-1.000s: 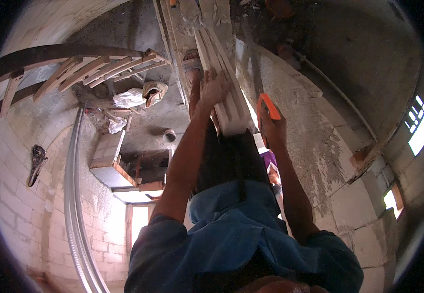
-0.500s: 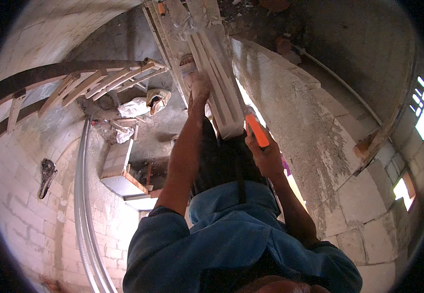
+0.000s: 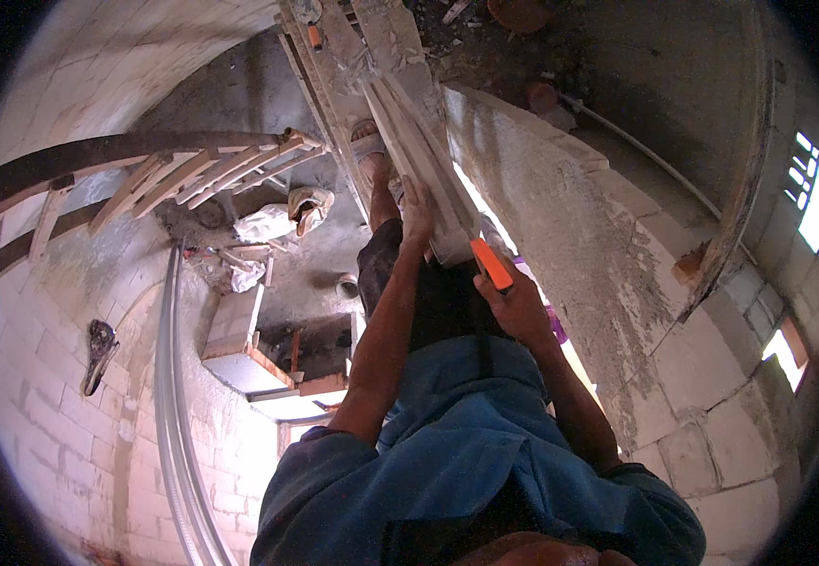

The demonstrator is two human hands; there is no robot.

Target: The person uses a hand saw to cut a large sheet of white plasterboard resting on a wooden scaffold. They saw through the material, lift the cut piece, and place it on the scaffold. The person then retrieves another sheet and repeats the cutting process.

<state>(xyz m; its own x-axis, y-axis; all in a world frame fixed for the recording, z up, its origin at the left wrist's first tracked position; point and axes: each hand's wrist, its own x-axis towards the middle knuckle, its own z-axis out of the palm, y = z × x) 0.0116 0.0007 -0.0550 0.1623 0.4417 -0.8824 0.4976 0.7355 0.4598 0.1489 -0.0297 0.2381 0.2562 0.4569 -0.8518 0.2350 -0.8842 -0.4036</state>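
A long, pale grey board with lengthwise ridges slants away from my lap over the dusty planks. My left hand lies on its left edge near the close end, fingers closed along the side. At the board's near right corner, my right hand is wrapped around the orange handle of a tool. The tool's working end is hidden against the board, so its kind cannot be made out. My sandalled foot rests on the planks left of the board.
A wooden ladder-like frame leans at the left, with a white sack on the floor beyond. Long metal strips stand by the block wall. A rough plastered block wall runs along the right. An orange object lies on the far planks.
My left hand has slid closer to me along the board, toward its near end. The right hand and the orange-handled tool have shifted slightly down.
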